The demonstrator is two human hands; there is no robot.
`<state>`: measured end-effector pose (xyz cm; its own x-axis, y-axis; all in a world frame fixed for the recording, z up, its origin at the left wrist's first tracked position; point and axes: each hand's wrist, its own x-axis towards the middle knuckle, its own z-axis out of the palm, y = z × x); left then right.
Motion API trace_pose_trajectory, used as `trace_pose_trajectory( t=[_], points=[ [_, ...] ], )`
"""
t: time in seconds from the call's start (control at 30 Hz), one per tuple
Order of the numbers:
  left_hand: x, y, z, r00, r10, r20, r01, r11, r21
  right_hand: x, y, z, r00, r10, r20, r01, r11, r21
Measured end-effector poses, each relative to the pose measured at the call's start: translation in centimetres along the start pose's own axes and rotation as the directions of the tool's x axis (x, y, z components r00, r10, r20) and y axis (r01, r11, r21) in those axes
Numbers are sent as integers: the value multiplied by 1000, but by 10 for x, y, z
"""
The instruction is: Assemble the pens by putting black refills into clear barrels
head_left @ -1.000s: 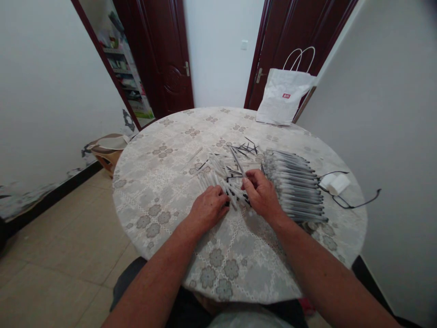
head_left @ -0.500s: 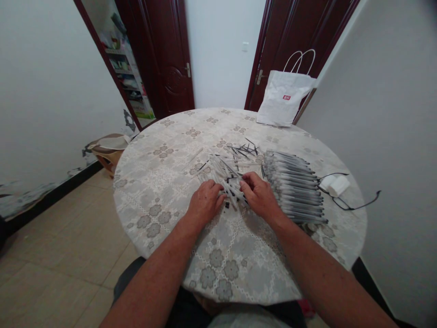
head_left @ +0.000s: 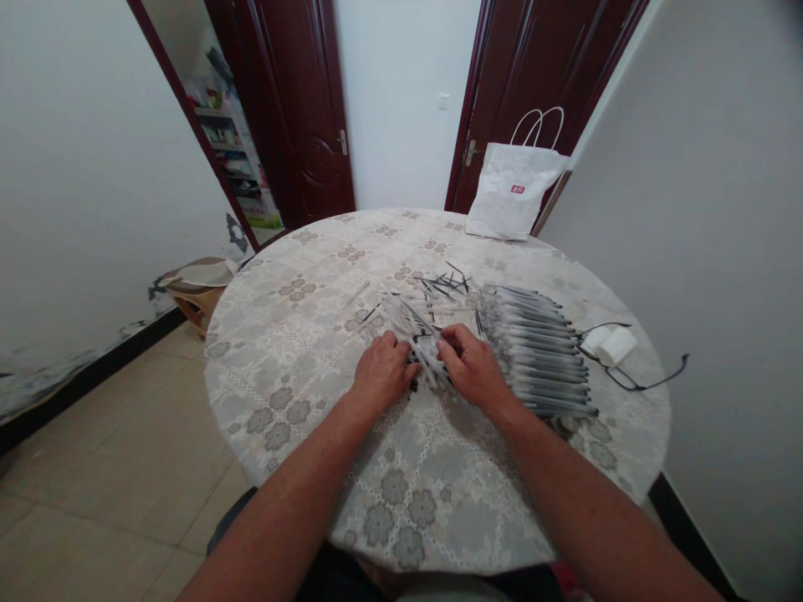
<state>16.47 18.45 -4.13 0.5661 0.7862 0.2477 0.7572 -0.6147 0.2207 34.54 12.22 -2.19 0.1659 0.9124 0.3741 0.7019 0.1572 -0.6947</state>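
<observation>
Clear plastic tubes: loose pile on table. Main bulk directly ahead of left hand, which I read as nearer; right hand flanks pile, between it and pens. Long axes mixed, several slanting far-left to near-right. Both hands curled narrow at pile; detail small, so I cannot tell whether either grips tube.

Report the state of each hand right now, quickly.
Left hand: curled at the loose pen parts; whether it grips one cannot be told.
Right hand: curled at the same parts; its hold cannot be told either.
</observation>
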Motion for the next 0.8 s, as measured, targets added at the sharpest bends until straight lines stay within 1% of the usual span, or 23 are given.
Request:
trace_pose_trajectory(
  t=[0.07,0.13,0.2,0.23,0.27,0.3,0.33,0.4,0.47,0.5,0.53,0.57,0.63,0.73,0.8],
  points=[
    [-1,-1,-2,1000,-13,-8,12,997,-74,1,1,0,1000,2,-4,-2,1000,5],
    [-3,-4,-6,999,-30,-41,22,980,-198,1,2,-1,1000,5,-7,-5,1000,2],
    [-4,-10,-11,992,-94,-88,57,933,-356,1,2,-1,1000,5,-10,-5,1000,-4],
    [-4,-13,-14,983,-152,-103,90,888,-451,1,1,-1,1000,4,-8,-4,1000,-7],
    [-3,-17,-17,971,-218,-101,126,820,-558,1,1,-1,1000,4,-6,-4,1000,-10],
    [-3,-20,-20,955,-286,-80,161,724,-671,1,0,-1,1000,5,0,-5,1000,-12],
    [-3,-23,-23,935,-351,-47,187,602,-777,0,-2,-2,1000,5,10,-5,1000,-11],
    [-3,-28,-30,893,-448,40,198,312,-929,-1,-5,-1,999,-1,42,1,1000,-7],
    [-6,-31,-36,850,-513,121,166,44,-985,-4,-10,0,996,-28,88,29,1000,-9],
    [-8,-31,-39,829,-538,150,137,-64,-988,-5,-12,0,992,-50,113,52,999,-15],
    [-10,-32,-41,813,-557,171,101,-154,-983,-7,-13,2,988,-75,136,78,997,-22],
    [-12,-32,-42,799,-572,183,61,-227,-972,-9,-15,3,982,-101,158,107,994,-31],
    [-14,-34,-44,777,-598,196,-11,-325,-946,-12,-17,6,970,-149,194,159,986,-39],
    [-14,-39,-42,768,-604,213,-68,-407,-911,-16,-17,10,951,-196,238,211,977,-38],
    [-13,-41,-40,776,-596,206,-105,-443,-890,-17,-17,11,944,-211,253,228,973,-38]
  ],
)
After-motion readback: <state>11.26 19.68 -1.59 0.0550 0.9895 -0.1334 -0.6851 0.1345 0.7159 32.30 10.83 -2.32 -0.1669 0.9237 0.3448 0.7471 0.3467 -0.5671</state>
